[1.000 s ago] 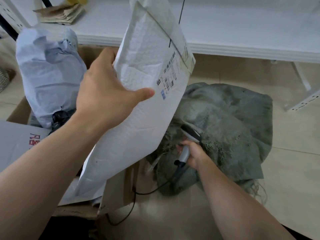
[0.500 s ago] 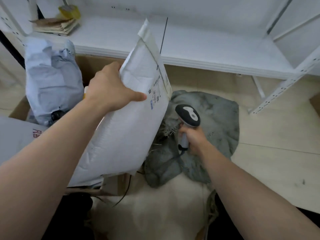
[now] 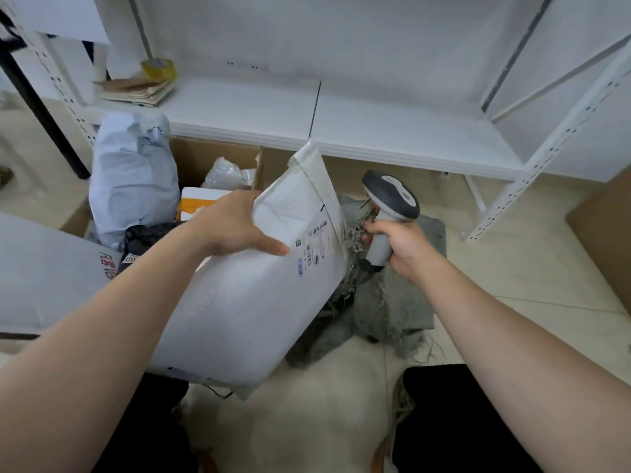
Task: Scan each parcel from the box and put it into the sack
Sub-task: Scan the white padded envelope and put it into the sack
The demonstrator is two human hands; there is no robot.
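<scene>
My left hand (image 3: 235, 227) grips the top edge of a large white padded parcel (image 3: 259, 295), thumb on its front near the printed label (image 3: 312, 247). The parcel hangs tilted over the floor between the cardboard box (image 3: 218, 155) and the grey woven sack (image 3: 403, 302). My right hand (image 3: 399, 247) holds a grey handheld scanner (image 3: 389, 206) upright just right of the parcel's label edge. The sack lies crumpled on the floor, partly hidden behind the parcel. In the box stand a bluish-grey bagged parcel (image 3: 133, 179) and a white-and-orange parcel (image 3: 198, 203).
A low white shelf (image 3: 375, 124) runs behind the box and sack, with a roll of yellow tape (image 3: 158, 68) and flattened brown paper (image 3: 136, 90) on it. A white shelf upright (image 3: 546, 145) stands at right. Another brown carton (image 3: 604, 240) is at far right. A large white parcel (image 3: 44, 274) lies at left.
The parcel has come down and toward the sack, away from my face. My right hand has lifted the scanner from low over the sack up beside the label.
</scene>
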